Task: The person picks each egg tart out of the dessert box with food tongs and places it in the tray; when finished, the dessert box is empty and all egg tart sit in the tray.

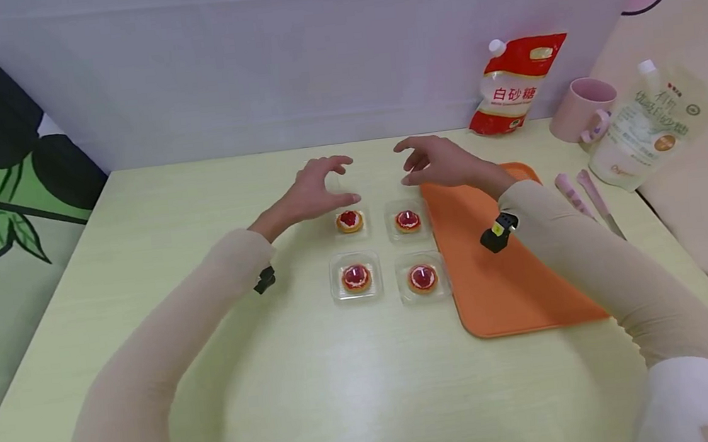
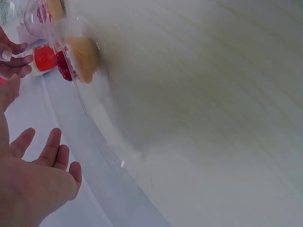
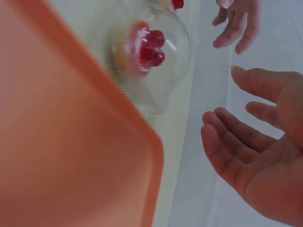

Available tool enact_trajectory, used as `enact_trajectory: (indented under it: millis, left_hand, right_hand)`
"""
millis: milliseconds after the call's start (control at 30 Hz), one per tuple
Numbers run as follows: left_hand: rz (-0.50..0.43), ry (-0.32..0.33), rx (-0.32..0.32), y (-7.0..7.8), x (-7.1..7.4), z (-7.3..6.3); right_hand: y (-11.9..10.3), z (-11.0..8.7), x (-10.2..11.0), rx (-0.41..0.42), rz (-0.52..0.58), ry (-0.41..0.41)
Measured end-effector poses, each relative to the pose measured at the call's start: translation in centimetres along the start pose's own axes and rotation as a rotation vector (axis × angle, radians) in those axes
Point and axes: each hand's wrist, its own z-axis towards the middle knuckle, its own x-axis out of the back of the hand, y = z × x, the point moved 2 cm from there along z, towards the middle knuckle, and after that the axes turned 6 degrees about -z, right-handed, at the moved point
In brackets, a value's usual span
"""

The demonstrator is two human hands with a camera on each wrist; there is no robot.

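My left hand [image 1: 313, 191] hovers behind the back-left tart [image 1: 350, 221], thumb spread from loosely bent fingers and nothing between them. Facing it, my right hand [image 1: 441, 161] hangs in the air past the back-right tart [image 1: 408, 221], fingers relaxed, holding nothing. Nearer to me sit a front-left tart [image 1: 356, 278] and a front-right tart [image 1: 422, 278]. Each small tart has a red fruit top and sits in a clear plastic box. A domed clear lid [image 3: 177, 66] covers one tart [image 3: 147, 52] in the right wrist view.
An orange tray [image 1: 515, 298] lies right of the tarts, under my right forearm. Behind it stand a red-and-white sugar pouch [image 1: 514, 88], a pink mug [image 1: 583, 110] and a pale spouted pouch [image 1: 646, 129]. Two pink-handled utensils [image 1: 591, 194] lie beside the tray.
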Motion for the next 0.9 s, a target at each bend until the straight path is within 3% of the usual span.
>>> enact_trajectory:
  millis: [200,500,667,900]
  left_hand:
    - [0.091,-0.137,-0.071,2.1,-2.1,0.6]
    - [0.275,-0.237,-0.122,3.8,-4.2,1.1]
    - [0.346,-0.259,-0.122,4.4,-5.1,1.3]
    - [0.391,-0.257,-0.112,4.9,-6.0,1.5]
  right_hand:
    - [0.6,-1.6,-0.9,-0.006,0.004,0.004]
    - [1.8,-3.2,-2.7,-0.024,0.007,-0.035]
    - [2.2,-3.9,-3.5,-0.045,0.001,-0.060]
    - [2.2,-4.4,-4.1,0.028,-0.036,-0.031]
